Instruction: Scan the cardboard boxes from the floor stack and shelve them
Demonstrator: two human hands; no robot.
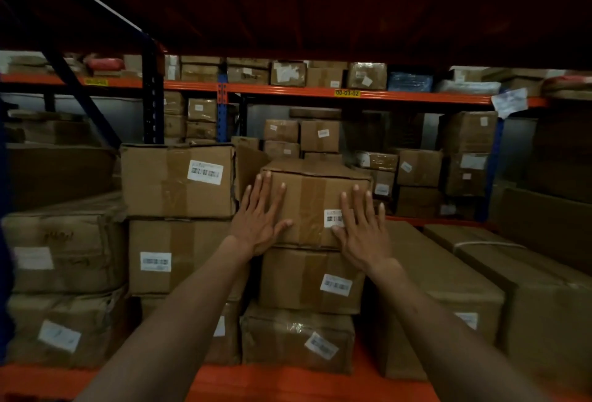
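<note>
A taped brown cardboard box (312, 196) with a white barcode label sits on top of a stack of two other boxes (307, 283) on the orange shelf (288, 382). My left hand (261, 216) lies flat with spread, straight fingers against the left part of the top box's front face. My right hand (362, 225) presses flat on the right part of the same face, partly covering the barcode label. Both arms reach forward from the bottom of the view.
Taller labelled box stacks (179, 209) stand close on the left, and long low boxes (480, 286) lie on the right. Behind, another rack with an orange beam (320, 92) holds several more boxes. A dark shelf deck hangs overhead.
</note>
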